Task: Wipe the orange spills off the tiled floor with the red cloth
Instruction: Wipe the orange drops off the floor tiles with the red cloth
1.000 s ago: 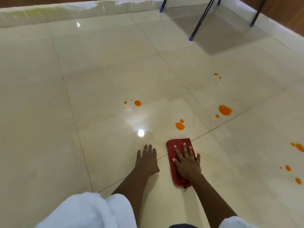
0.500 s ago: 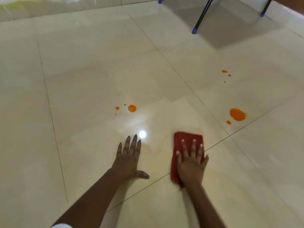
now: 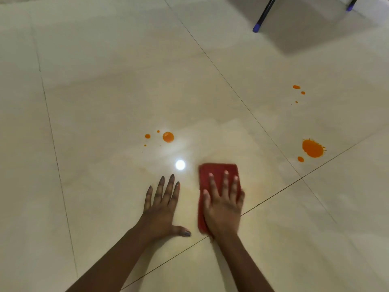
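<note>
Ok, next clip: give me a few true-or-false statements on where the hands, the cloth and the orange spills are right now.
1. The right hand lies flat on the red cloth. True.
2. The left hand grips a corner of the cloth. False: it rests spread on the bare floor, apart from the cloth.
3. The big orange splat lies under the cloth. False: it is uncovered, to the right of the cloth.
4. A round orange spot lies beyond the left hand's fingertips. True.
5. No orange marks remain near the chair legs. False: small drops remain on that side.
</note>
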Available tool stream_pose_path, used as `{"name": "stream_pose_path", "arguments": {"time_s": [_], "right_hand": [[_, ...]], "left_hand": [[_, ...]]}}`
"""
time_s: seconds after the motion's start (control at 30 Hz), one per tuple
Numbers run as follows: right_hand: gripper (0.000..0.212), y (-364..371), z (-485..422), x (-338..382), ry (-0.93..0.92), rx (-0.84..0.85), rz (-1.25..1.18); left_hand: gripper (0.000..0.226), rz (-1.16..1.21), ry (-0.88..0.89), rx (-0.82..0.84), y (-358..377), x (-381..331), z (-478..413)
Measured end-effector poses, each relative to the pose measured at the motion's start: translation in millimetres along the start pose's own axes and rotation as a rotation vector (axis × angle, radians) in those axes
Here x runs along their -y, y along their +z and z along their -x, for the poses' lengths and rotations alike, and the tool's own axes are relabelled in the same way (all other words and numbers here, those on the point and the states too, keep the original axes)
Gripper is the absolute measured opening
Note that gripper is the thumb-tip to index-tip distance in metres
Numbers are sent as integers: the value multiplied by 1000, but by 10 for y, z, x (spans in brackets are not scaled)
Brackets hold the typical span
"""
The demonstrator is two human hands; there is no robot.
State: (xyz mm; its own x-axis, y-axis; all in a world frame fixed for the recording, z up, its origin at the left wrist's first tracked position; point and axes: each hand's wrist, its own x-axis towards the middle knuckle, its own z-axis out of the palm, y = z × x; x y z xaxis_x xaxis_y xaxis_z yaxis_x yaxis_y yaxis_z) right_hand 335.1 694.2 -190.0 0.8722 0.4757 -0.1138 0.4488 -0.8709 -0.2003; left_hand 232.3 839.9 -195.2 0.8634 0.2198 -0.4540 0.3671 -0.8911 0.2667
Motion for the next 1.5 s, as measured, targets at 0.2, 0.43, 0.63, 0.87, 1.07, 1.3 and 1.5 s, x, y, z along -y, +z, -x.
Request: {"name": "stream_pose_path", "arguments": {"time_s": [0.2,0.43,0.63,0.87,1.07,1.3,1.5], "right_hand": [[54,-212,-673,-585,283,10,15],[53,76,-85,422,-203,6,67],[53,-63,-662,81,186,13,0],[49,130,-694,1234,-452,74,7],[52,15,-1049,733,35,-27,23],[50,163,-1348,1784,-489,133,39],[52,117,-1156,1048,-55,10,26]], "left_hand": [[136,16,8,-5,-34,5,34],[137,-4,-58,-68,-115,192,149],[142,65,-274,-33,-362,708,133],[143,100,-287,3,-306,745,80],[145,124,-296,-48,-256,739,98],[147,172,-295,-99,-273,711,81],[148,168,-293,-108,-238,729,107]]}}
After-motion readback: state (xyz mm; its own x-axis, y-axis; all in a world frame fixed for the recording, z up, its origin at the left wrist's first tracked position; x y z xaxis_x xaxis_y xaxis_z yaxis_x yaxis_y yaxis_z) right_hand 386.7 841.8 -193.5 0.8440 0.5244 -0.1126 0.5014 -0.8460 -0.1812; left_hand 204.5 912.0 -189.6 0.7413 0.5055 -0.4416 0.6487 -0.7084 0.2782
